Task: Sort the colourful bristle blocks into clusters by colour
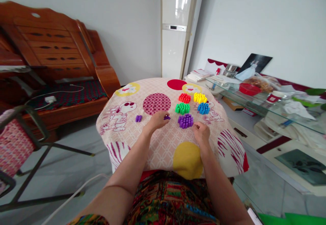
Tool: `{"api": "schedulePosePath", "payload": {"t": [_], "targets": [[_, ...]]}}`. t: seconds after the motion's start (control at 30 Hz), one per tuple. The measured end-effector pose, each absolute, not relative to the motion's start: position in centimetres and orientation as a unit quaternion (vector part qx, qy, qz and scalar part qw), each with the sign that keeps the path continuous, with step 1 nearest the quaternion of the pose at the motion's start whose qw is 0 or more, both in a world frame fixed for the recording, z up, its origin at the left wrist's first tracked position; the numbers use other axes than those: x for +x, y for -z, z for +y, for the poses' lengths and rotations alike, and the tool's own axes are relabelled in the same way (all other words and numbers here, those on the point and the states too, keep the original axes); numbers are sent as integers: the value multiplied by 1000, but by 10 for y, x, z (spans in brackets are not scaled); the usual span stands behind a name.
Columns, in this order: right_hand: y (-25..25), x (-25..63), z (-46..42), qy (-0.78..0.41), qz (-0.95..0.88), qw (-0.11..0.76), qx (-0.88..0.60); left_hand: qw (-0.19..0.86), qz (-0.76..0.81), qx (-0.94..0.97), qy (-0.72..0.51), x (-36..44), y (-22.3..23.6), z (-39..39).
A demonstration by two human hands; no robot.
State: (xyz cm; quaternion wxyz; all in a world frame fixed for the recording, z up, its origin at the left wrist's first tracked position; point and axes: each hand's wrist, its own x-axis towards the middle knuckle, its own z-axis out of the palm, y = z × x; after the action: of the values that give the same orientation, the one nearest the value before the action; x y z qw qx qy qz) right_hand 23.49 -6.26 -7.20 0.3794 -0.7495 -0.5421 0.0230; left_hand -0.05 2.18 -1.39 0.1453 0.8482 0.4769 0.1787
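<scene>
My left hand is over the table with its fingers curled round small purple plastic pieces, partly hidden by the fingers. My right hand is closed in a pinch at the right edge of a purple cluster of upright plastic pieces. Whatever lies between those fingertips is too small to make out. Left of my left hand, a small purple group sits apart. Behind the purple cluster stand green, blue, red and yellow clusters of similar pieces.
A patterned cloth covers the round table. To the right is a glass-topped cabinet bearing a red bowl and a paper cup. A wooden bench and a folding chair stand on the left.
</scene>
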Motion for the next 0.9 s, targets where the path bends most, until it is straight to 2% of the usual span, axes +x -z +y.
{"api": "schedulePosePath", "payload": {"t": [0.17,0.3,0.7,0.8,0.9], "targets": [[71,234,-63,-30,-544,381,-747,238,449,813,-283,19,7,37],[71,234,-64,-22,-548,377,-747,244,413,822,-308,39,5,49],[71,235,-64,-24,-548,380,-745,99,324,929,-151,74,-8,62],[71,235,-64,-26,-550,378,-744,102,308,938,-122,80,-7,63],[70,235,-63,-26,-550,375,-746,152,309,930,-128,78,-5,60]]}}
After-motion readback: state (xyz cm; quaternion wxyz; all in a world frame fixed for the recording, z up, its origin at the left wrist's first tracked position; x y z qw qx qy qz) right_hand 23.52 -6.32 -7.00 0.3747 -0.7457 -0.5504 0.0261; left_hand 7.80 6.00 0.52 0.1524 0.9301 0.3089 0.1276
